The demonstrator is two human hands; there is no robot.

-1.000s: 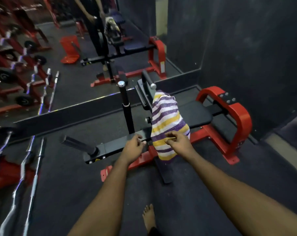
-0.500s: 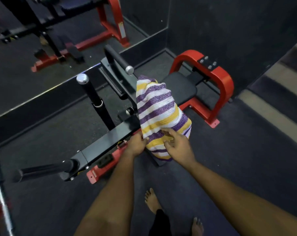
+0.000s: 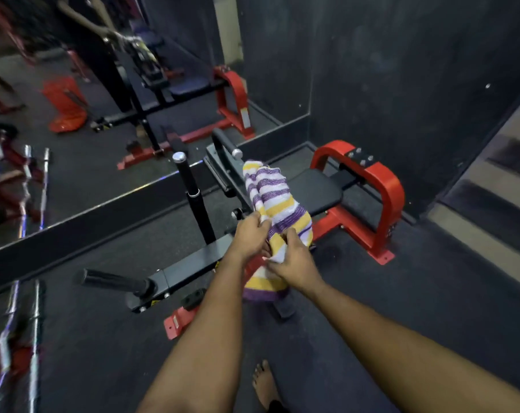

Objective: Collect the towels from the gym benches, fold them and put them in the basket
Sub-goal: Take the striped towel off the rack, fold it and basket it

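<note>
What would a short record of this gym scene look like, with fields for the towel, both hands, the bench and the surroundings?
bench: bench with a black pad on a red frame
towel: striped towel, purple, yellow and white, draped over the bench's raised end, lower part bunched
left: left hand grips the towel's left side
right: right hand pinches its lower fold
surroundings: wall mirror behind, steel bars on the floor at left

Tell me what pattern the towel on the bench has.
The towel has purple, yellow and white stripes, clearest in the head view.
</note>
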